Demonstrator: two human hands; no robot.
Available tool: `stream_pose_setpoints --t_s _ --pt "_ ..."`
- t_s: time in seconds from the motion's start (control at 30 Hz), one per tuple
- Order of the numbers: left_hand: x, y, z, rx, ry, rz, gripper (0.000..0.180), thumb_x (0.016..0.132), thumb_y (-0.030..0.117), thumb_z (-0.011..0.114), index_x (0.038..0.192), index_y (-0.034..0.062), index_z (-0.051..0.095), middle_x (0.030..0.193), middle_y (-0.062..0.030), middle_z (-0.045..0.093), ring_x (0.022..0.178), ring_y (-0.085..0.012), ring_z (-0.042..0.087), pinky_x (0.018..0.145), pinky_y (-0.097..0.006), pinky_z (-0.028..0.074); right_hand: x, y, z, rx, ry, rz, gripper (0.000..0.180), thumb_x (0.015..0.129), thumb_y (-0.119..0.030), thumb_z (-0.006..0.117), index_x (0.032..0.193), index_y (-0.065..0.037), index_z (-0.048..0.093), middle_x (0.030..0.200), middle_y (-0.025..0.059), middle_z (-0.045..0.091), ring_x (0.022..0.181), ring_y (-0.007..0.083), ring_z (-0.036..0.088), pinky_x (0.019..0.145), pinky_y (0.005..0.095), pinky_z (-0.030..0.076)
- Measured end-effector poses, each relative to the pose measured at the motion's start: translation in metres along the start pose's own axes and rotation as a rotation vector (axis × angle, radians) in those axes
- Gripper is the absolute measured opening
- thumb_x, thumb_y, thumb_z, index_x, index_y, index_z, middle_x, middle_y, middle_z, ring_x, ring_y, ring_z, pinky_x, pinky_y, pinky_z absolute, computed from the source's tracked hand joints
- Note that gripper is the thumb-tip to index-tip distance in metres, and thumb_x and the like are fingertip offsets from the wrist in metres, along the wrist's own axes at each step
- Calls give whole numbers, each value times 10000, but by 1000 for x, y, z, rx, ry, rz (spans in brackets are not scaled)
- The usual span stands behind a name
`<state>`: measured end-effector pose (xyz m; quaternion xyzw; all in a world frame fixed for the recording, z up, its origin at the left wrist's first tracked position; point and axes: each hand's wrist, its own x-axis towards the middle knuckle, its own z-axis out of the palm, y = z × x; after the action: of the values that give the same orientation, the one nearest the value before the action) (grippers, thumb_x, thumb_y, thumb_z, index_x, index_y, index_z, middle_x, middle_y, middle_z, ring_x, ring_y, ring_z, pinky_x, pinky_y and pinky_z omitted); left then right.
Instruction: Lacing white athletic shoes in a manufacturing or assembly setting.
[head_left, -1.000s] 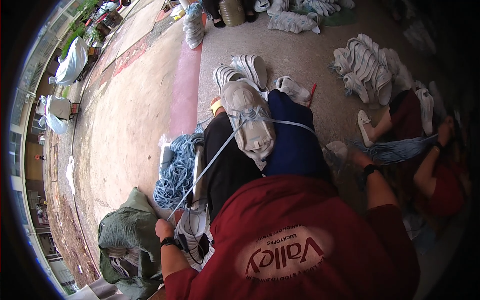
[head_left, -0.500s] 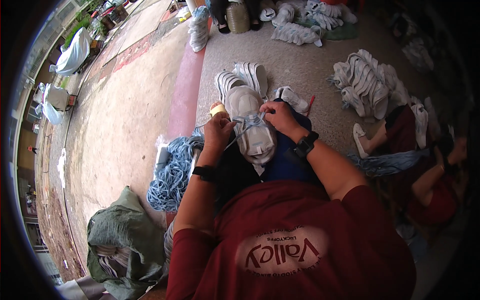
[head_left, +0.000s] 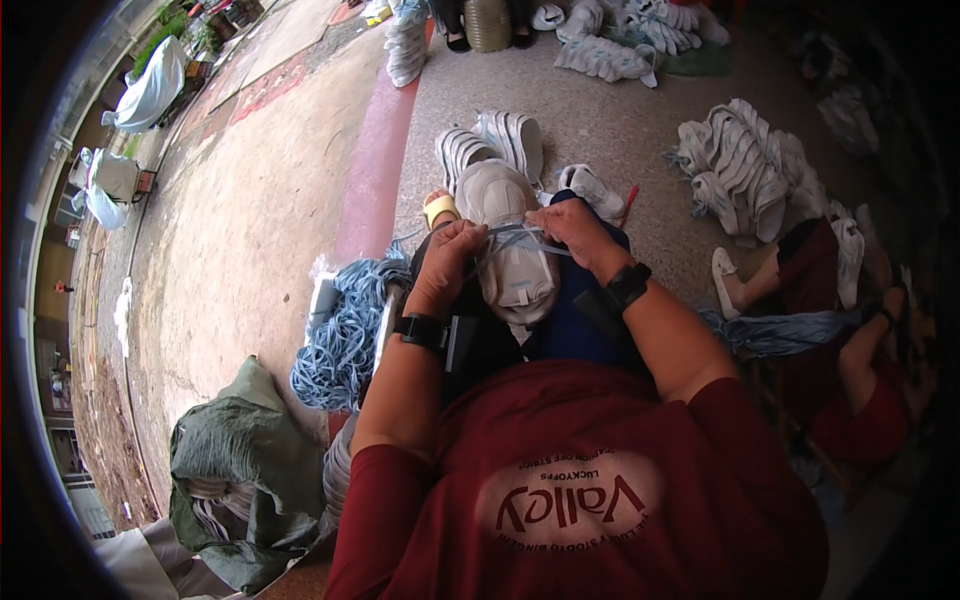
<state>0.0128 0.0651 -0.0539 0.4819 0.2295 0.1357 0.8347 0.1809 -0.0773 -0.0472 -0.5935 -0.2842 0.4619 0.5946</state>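
Observation:
A pale grey sneaker (head_left: 497, 190) rests on my lap between my knees, its toe pointing away from me. Over its tongue stretches a light blue shoelace (head_left: 514, 232). My left hand (head_left: 452, 255) pinches one side of the lace, left of the shoe. My right hand (head_left: 578, 232) has the other side between thumb and fingers, at the shoe's right edge. The lace runs nearly straight across from hand to hand; whether it is knotted I cannot make out.
Left of my leg, a heap of blue laces (head_left: 345, 345) sits in a white container. Stacked shoe uppers (head_left: 510, 138) stand beyond my knees, a bigger shoe pile (head_left: 735, 175) at right. A green sack (head_left: 240, 470) lies lower left. A co-worker's arm (head_left: 862, 350) is at far right.
Both hands have drawn the lace tighter across the shoe, my right hand moving slightly outward. The view has shifted a little.

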Motion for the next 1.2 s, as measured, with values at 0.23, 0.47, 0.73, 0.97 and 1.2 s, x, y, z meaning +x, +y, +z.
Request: stream_pose_setpoints --t_s 0.23,0.47,0.73,0.97,1.2 --pt "0 11 21 306 2 76 150 836 173 627 755 47 616 697 49 548 629 -34 451 583 -189 359 -4 2 9 -609 474 -491 73 699 -43 636 716 11 589 597 53 575 560 145 549 550 313 437" --pt "-6 16 27 508 -12 252 144 835 156 636 743 51 598 720 54 544 655 -27 448 594 -191 356 -1 -1 25 -365 582 -424 48 730 -24 610 741 22 605 593 50 580 511 114 527 493 310 419" --pt "-9 -8 8 280 149 166 174 828 164 596 703 44 575 648 50 499 587 -33 426 535 -186 346 -9 3 0 -384 127 -15 238 787 -148 592 648 45 595 549 68 557 494 144 482 517 313 392" --pt "-7 -13 -1 420 252 87 160 809 146 567 683 48 569 655 39 511 590 -35 427 554 -187 350 -14 0 5 -712 162 -179 270 781 -209 616 643 23 596 626 221 542 506 326 458 524 392 393" --pt "-15 -14 5 984 199 394 361 702 303 714 664 -13 544 620 -90 536 572 -195 503 552 -306 407 -31 -6 -2 -247 137 -32 173 779 -133 640 653 -37 572 546 20 506 445 89 403 404 261 297"
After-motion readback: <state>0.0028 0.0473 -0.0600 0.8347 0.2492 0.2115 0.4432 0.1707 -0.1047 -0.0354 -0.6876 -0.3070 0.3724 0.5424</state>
